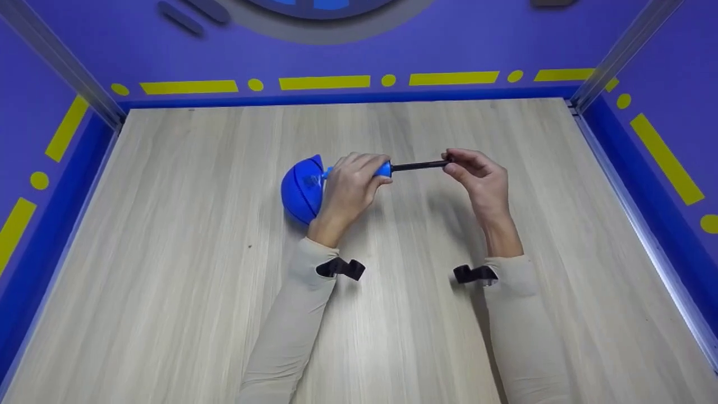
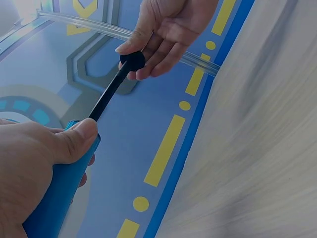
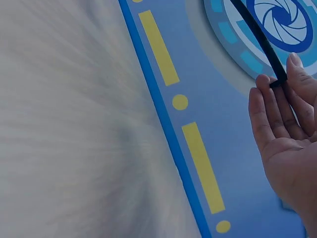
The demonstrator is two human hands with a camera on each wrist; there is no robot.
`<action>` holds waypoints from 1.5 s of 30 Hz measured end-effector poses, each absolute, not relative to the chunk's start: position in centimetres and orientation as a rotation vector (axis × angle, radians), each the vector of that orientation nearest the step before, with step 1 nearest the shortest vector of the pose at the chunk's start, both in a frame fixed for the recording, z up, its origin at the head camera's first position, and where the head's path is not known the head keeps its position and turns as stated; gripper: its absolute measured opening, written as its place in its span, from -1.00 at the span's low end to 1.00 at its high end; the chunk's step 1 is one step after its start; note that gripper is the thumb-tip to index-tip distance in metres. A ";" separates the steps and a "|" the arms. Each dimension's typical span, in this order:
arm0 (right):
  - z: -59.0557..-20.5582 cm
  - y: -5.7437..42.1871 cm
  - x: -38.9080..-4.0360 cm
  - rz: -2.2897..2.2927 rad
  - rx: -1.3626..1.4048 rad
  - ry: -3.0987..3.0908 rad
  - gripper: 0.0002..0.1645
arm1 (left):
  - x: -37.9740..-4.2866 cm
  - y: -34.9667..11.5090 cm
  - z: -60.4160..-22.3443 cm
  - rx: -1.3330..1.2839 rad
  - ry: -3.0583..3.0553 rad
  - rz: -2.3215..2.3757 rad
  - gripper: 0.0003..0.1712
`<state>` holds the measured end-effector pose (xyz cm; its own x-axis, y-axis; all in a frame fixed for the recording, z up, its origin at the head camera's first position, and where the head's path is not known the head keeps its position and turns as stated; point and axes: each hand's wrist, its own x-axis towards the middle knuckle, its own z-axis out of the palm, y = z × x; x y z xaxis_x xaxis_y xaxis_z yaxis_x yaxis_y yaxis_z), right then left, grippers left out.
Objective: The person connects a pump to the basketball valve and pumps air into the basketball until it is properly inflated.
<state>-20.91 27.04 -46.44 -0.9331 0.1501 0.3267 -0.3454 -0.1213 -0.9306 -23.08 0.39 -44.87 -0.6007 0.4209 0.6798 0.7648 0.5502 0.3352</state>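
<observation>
My left hand (image 1: 350, 182) grips the blue barrel (image 2: 62, 183) of a slim hand pump, its thumb lying along the end where the rod comes out. A long stretch of black rod (image 1: 418, 165) stands out of the barrel to the right. At its far end is a black knob (image 2: 132, 61), which my right hand (image 1: 479, 177) pinches between thumb and fingers. On the pump's left side sits a blue ball (image 1: 302, 191) with dark seams, caved in to a half-dome. A narrow blue tip joins pump and ball, partly hidden by my left hand.
Pale wood-grain tabletop (image 1: 185, 269) lies beneath both arms. A purple-blue wall with yellow dashes (image 1: 324, 83) rises at the back, and similar panels flank both sides. Black camera mounts (image 1: 341, 268) are strapped to the sleeved wrists.
</observation>
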 end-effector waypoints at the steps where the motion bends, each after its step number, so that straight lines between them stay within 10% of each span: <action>1: -46.5 26.8 -20.9 2.116 0.220 -1.832 -0.67 | -23.0 0.5 -44.9 -0.952 -2.253 -0.840 -0.60; 45: -47.7 22.6 -21.1 2.009 0.244 -1.941 -0.70 | -22.8 1.3 -45.2 -0.926 -2.286 -0.790 -0.60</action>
